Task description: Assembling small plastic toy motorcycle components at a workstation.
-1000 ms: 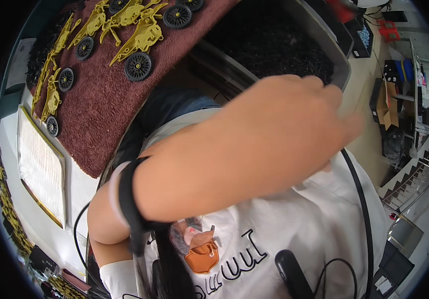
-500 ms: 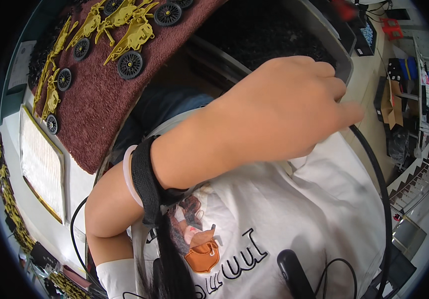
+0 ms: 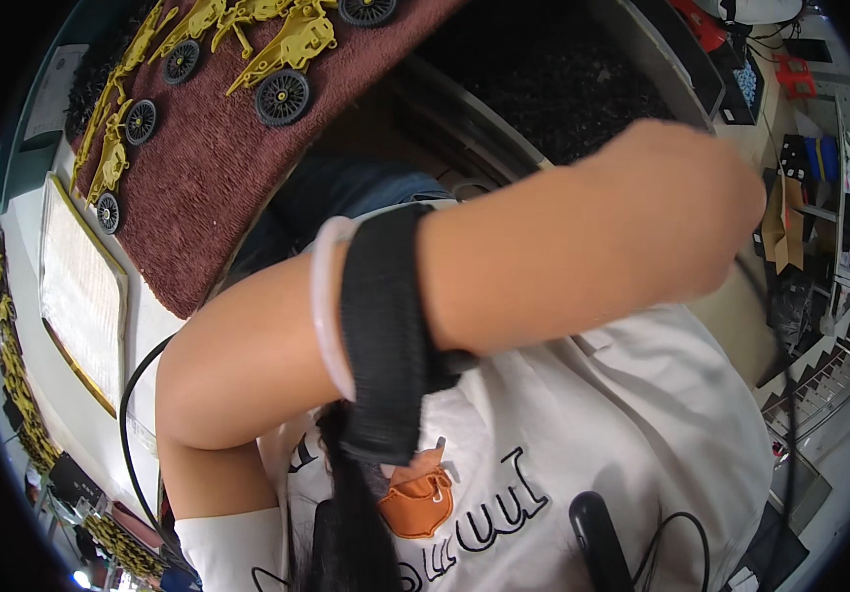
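My left arm reaches across the front of my white shirt to the right, with a black band [image 3: 382, 326] and a pale ring-shaped bracelet [image 3: 329, 306] on it. At its end my left hand [image 3: 681, 212] is smeared by motion, its fingers turned away and hidden. Whether it holds anything cannot be seen. A black cable [image 3: 785, 395] hangs just beyond it, and the dark bin [image 3: 583, 84] full of small black pieces lies behind it. My right hand is not in view.
Yellow plastic toy bike frames [image 3: 292, 44] with black spoked wheels [image 3: 283, 97] lie on a maroon towel [image 3: 183, 212] at the upper left. A yellow-edged white pad [image 3: 84, 296] is on the white surface at left. An open cardboard box [image 3: 785, 222] and red stool [image 3: 795, 76] stand at right.
My left hand has moved farther right and turned, so its fingers no longer show. The band on my arm has shifted right and up. The whole view has shifted slightly.
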The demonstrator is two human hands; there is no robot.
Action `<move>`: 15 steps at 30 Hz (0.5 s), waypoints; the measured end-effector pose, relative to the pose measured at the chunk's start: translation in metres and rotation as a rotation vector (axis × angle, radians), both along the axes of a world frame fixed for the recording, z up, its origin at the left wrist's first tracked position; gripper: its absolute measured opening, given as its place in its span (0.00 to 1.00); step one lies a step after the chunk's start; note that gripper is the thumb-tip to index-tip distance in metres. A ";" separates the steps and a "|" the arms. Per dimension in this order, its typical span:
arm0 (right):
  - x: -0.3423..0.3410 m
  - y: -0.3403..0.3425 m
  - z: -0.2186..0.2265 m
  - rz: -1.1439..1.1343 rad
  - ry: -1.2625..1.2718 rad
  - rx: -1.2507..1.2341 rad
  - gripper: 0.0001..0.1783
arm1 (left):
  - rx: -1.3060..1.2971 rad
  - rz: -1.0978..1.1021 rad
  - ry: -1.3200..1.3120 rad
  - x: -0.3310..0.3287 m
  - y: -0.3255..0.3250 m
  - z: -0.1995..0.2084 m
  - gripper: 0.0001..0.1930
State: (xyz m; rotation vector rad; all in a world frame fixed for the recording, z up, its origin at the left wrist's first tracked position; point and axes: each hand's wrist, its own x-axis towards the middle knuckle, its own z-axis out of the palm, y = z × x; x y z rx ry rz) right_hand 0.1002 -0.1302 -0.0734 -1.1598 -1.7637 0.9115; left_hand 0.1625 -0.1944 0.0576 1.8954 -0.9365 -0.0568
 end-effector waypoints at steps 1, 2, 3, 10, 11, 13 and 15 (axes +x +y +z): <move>-0.001 0.000 -0.001 -0.003 -0.005 0.001 0.07 | 0.129 -0.097 0.086 -0.004 0.000 0.004 0.08; -0.002 -0.001 -0.002 -0.007 -0.009 0.003 0.07 | 0.128 -0.098 0.088 -0.008 -0.001 -0.002 0.08; -0.002 -0.002 -0.003 -0.012 -0.013 0.004 0.07 | 0.026 -0.123 0.129 -0.014 -0.001 -0.014 0.08; -0.007 -0.008 -0.008 -0.032 -0.050 0.004 0.07 | 0.004 -0.329 0.508 0.008 0.034 -0.015 0.16; -0.006 -0.009 -0.009 -0.041 -0.056 0.001 0.07 | 0.130 -0.249 0.509 0.007 0.037 -0.011 0.18; -0.005 -0.010 -0.008 -0.052 -0.075 0.007 0.06 | 0.124 -0.249 0.570 0.005 0.037 -0.011 0.18; -0.005 -0.010 -0.007 -0.059 -0.093 0.011 0.06 | 0.116 -0.244 0.631 0.001 0.039 -0.010 0.18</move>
